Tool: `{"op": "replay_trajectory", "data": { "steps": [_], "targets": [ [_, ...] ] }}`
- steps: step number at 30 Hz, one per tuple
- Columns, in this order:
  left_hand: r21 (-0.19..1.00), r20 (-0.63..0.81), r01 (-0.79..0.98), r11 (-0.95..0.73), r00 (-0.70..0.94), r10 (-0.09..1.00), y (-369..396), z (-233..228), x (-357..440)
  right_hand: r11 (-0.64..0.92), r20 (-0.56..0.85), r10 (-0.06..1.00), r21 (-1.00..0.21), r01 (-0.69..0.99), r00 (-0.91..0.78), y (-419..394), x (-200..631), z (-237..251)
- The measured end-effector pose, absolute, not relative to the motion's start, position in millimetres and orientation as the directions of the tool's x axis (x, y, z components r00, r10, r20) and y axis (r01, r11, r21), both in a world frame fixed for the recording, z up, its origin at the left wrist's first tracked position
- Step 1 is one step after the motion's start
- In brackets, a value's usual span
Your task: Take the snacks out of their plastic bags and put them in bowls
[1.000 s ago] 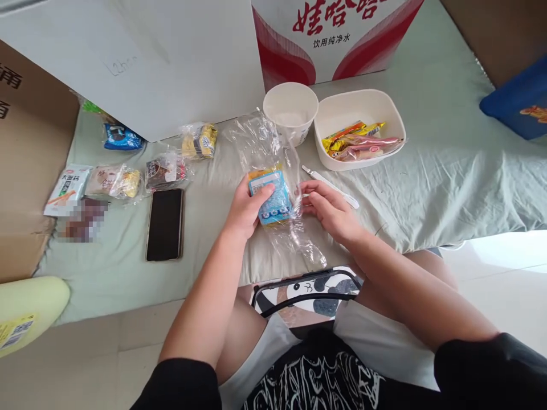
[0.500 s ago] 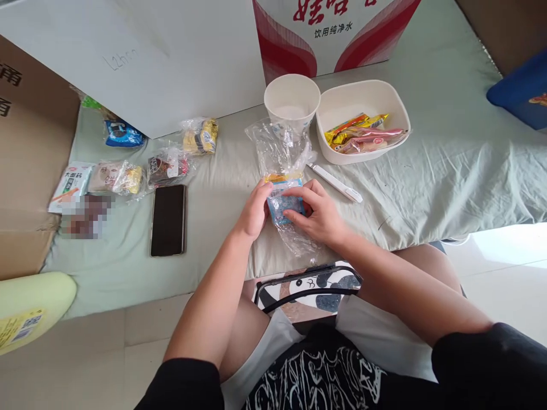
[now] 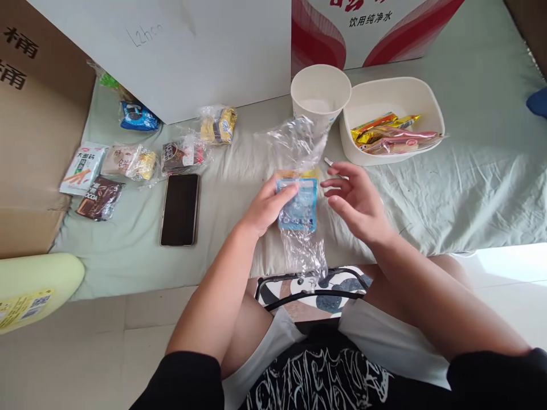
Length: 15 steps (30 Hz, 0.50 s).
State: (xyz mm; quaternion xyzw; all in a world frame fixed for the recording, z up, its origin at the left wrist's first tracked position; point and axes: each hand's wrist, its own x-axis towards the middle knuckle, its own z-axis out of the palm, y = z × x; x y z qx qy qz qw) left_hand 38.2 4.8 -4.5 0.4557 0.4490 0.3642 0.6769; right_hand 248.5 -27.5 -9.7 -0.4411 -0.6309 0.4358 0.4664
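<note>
While left hand (image 3: 267, 208) pinches blue snack packet (image 3: 298, 204) inside clear plastic bag (image 3: 299, 171) near bed (image 3: 461, 188) front edge, right hand (image 3: 356, 202) hovers open, empty. Likely light, crinkly, slippery; grip packet edges.

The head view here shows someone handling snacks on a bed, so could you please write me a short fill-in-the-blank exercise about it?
1. The left hand holds a blue snack packet inside a clear ____ bag.
2. The right hand is open and holds ____.
3. The phone lies with its screen ____.
4. The wrapped snacks lie in the white ____.

Missing words: plastic; nothing; dark; bowl
</note>
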Motion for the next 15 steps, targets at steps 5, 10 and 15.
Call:
{"op": "replay_trajectory", "data": {
  "steps": [5, 10, 15],
  "targets": [
    [0.963, -0.261, 0.078, 0.259, 0.522, 0.812, 0, 2, 48, 0.082, 0.053, 0.946, -0.994, 0.078, -0.319, -19, 247, -4],
    [0.971, -0.237, 0.087, 0.221, 0.444, 0.864, -1, 0, 54, 0.303, 0.224, 0.924, -0.924, 0.233, -0.311, -21, 249, -5],
    [0.965, -0.248, 0.001, 0.262, 0.329, 0.911, -3, 2, 57, 0.390, 0.267, 0.903, -0.840, 0.378, -0.337, -24, 255, -6]
  ]
}}
